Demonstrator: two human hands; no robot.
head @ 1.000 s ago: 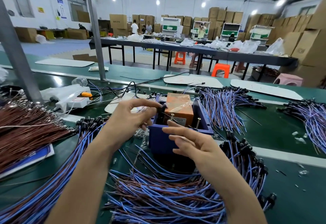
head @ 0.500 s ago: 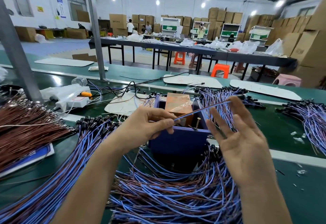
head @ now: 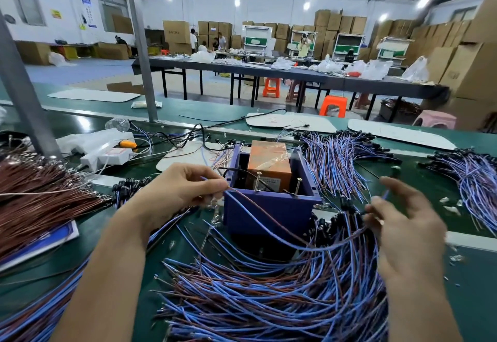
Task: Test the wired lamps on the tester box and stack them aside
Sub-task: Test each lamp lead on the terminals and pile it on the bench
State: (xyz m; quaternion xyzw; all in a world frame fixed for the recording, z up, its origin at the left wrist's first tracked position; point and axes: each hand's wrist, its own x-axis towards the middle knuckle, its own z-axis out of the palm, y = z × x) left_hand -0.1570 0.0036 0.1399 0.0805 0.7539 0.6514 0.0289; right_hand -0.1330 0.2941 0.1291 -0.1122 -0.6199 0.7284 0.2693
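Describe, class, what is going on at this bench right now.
A person is working one wire with both hands. The left hand pinches one end at the front left corner of the purple box; the right hand holds the other end to the box's right. The wire sags across the box's front and touches neither of the two screws on it. A big pile of the same wires lies on the green bench below the hands.

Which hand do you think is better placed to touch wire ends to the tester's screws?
Probably left hand: it pinches wire ends beside the tester box; right hand holds the wire farther off.
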